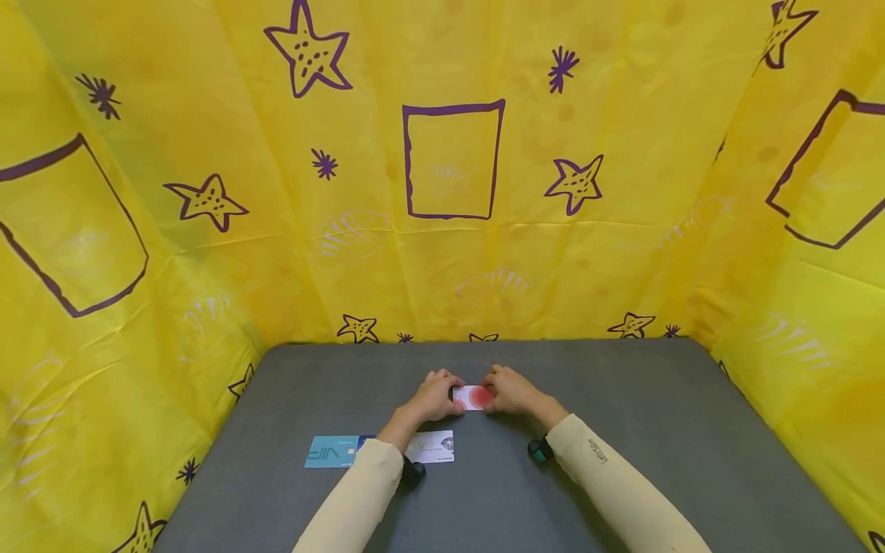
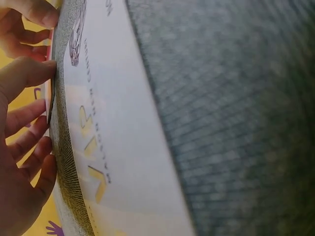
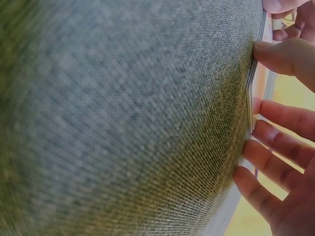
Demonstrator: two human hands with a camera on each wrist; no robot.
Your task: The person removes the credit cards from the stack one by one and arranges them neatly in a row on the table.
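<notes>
The dark grey woven tabletop (image 1: pixel 622 461) is carrying a teal rectangular card (image 1: pixel 330 452) and a white rectangular card (image 1: pixel 432 448), lying flat, seemingly leaving print readable. The left hand (image 1: pixel 433 396) and right hand (image 1: pixel 515 392) are each forming a narrow grip, pinching the 2 ends of a thin white-and-red card stack (image 1: pixel 472 397) between them, probably for steadiness.

Card stack (image 1: pixel 472 398) (white-and-red top), both ends gripped
</notes>
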